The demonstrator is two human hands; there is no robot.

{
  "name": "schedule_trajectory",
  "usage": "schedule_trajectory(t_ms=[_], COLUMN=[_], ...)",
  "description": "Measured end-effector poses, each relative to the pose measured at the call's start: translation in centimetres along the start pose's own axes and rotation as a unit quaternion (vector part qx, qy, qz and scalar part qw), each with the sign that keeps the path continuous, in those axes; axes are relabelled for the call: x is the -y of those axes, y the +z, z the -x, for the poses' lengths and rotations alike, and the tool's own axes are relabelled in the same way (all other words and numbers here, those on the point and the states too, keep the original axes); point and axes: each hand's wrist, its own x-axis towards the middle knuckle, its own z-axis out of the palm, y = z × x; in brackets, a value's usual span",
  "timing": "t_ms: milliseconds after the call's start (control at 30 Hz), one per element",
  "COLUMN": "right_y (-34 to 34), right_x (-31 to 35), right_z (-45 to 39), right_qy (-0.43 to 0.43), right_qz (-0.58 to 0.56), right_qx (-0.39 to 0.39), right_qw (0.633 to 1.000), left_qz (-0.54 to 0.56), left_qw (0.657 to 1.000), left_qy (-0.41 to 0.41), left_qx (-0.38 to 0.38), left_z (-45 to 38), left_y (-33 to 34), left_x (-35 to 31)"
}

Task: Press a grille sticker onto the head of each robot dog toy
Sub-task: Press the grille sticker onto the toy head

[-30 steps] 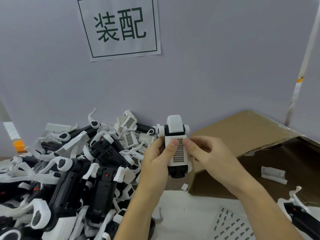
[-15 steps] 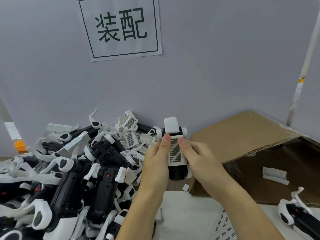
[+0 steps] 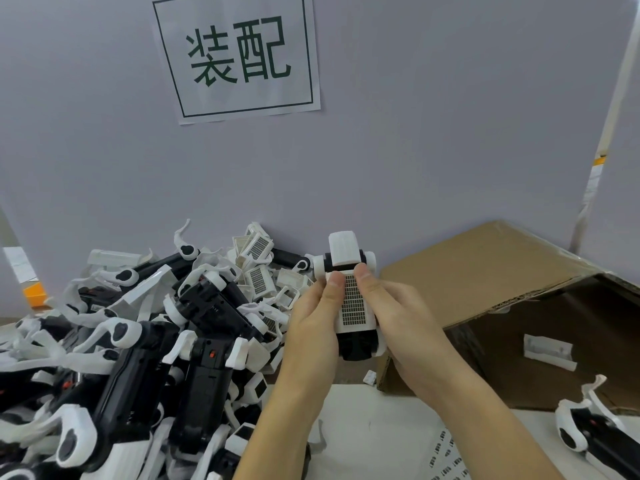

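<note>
Robot dog toy held mid-air between both hands, above table edge. Left hand and right hand grasp toy flanks; thumbs flank top of grille sticker. Sticker long axis runs away from person. Lower-edge adhesion apparently complete, unconfirmed.

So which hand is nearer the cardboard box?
Right. The right hand holds the toy dog close beside the cardboard box; the left hand is across the toy.
</note>
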Motion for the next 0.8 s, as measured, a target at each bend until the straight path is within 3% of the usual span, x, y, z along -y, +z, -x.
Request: schedule_trajectory(t_ms=[300,533,800], right_y=[1.5,1.4,0.7], right_x=[-0.5,-0.7,-1.3], right_z=[0.1,-0.1,-0.5], right_qy=[-0.007,-0.003,0.011], right_qz=[-0.088,-0.064,-0.039], right_qx=[-0.051,-0.098,-0.094], right_qw=[0.995,0.993,0.995], left_qz=[0.000,-0.083,-0.097], left_qw=[0.998,0.992,0.995], left_qy=[0.057,0.056,0.005], left_qx=[-0.031,-0.080,-0.031], left_z=[0.3,0.3,-0.2], left_y=[0.8,1.3,0.6], left_x=[-0.4,0.1,-0.1])
